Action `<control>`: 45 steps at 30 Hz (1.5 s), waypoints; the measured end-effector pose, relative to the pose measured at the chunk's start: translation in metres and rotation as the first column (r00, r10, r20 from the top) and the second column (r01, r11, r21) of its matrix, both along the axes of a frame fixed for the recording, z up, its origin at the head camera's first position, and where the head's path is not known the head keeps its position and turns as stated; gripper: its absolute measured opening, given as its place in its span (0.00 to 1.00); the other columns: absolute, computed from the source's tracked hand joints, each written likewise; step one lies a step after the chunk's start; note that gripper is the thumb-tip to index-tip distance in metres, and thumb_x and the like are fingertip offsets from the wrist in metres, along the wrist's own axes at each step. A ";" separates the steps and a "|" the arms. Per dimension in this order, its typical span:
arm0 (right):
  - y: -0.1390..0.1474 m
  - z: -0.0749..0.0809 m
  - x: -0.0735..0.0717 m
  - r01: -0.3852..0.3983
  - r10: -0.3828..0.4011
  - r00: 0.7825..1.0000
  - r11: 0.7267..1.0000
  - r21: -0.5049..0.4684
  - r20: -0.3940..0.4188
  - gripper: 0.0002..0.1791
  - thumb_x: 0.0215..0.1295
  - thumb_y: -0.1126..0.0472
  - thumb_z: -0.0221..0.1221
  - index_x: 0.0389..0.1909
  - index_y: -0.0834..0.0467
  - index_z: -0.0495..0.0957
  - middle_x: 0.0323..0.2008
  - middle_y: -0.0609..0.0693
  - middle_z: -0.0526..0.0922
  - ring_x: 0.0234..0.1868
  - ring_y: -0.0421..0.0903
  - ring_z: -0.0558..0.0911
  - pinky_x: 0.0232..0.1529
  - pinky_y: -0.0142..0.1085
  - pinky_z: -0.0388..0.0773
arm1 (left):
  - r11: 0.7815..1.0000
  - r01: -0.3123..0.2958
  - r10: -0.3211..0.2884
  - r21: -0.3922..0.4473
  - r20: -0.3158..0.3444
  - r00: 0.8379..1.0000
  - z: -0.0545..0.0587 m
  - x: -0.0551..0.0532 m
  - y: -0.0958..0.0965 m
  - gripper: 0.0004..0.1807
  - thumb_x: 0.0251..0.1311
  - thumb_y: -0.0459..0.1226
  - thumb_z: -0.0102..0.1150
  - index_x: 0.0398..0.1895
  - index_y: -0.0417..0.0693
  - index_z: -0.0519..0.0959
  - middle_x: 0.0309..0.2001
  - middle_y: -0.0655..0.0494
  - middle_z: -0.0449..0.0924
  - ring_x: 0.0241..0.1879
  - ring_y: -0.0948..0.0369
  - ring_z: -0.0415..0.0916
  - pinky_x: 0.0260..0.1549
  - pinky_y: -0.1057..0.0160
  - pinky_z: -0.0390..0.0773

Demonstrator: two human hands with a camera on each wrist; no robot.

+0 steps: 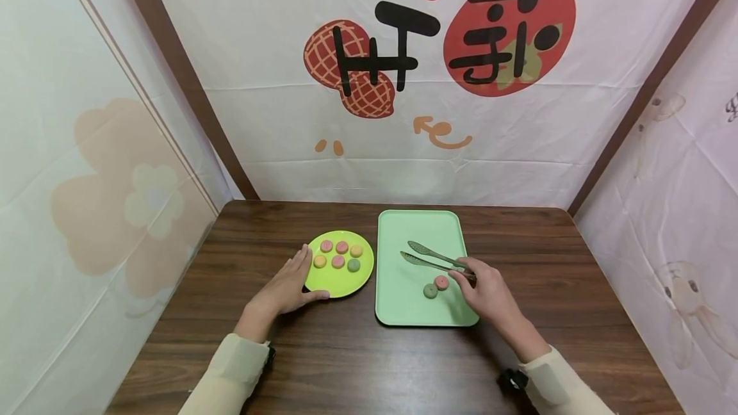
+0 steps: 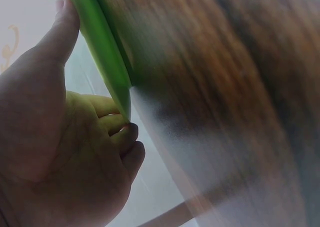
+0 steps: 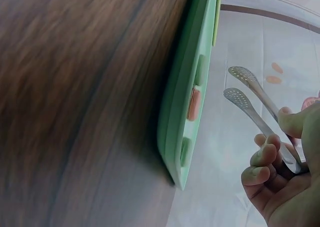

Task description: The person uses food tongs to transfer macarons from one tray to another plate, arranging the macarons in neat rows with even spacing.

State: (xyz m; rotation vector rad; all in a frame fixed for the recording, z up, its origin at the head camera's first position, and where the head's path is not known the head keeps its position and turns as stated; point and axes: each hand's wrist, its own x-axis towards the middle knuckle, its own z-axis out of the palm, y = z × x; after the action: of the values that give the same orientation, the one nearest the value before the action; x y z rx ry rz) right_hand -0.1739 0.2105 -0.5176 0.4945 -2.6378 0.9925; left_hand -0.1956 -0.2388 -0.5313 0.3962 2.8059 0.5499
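My left hand (image 1: 288, 284) lies spread along the left side of the lime-green plate (image 1: 328, 287), with fingers and thumb touching its rim. Several small macarons, pink, yellow and green, sit on that plate; one is a pink macaron (image 1: 337, 262). In my right hand (image 1: 487, 290) I grip metal tongs (image 1: 429, 262) by the handle end. Their perforated tips stand apart over the mint-green tray (image 1: 398, 303) with nothing between them. Below the tongs, a pink macaron (image 1: 441, 282) and a green macaron (image 1: 430, 291) lie on the tray. The right wrist view also shows another green macaron (image 3: 186, 152), hidden in the head view.
The plate and tray stand side by side on a dark wooden table (image 1: 346, 364). A white printed cloth (image 1: 277, 127) hangs behind the table's far edge, and more cloth hangs at both sides.
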 end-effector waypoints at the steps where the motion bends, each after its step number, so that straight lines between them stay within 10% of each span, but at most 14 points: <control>1: 0.002 0.000 0.000 0.003 -0.003 1.000 1.000 0.003 -0.009 0.16 0.73 0.60 0.70 0.55 0.65 0.85 0.42 0.55 0.89 0.34 0.42 0.85 0.34 0.41 0.85 | 1.000 0.000 0.000 0.001 0.000 1.000 0.000 0.000 0.000 0.65 0.69 0.64 0.65 0.85 0.28 0.42 0.86 0.32 0.37 0.86 0.40 0.39 0.83 0.40 0.48; 45: 0.060 0.017 0.031 0.140 -0.135 0.990 0.980 0.140 -0.045 0.11 0.69 0.64 0.72 0.47 0.65 0.86 0.32 0.50 0.85 0.28 0.42 0.76 0.29 0.41 0.76 | 1.000 0.005 -0.005 0.005 -0.016 1.000 0.001 0.001 0.001 0.65 0.69 0.64 0.65 0.85 0.27 0.43 0.86 0.31 0.37 0.85 0.38 0.40 0.83 0.39 0.49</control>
State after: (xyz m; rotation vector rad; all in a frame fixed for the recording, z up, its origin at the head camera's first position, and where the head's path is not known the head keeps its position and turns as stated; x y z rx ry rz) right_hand -0.1425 0.2705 -0.5002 0.3506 -2.6821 0.7513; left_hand -0.1944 -0.2381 -0.5302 0.4106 2.8189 0.5551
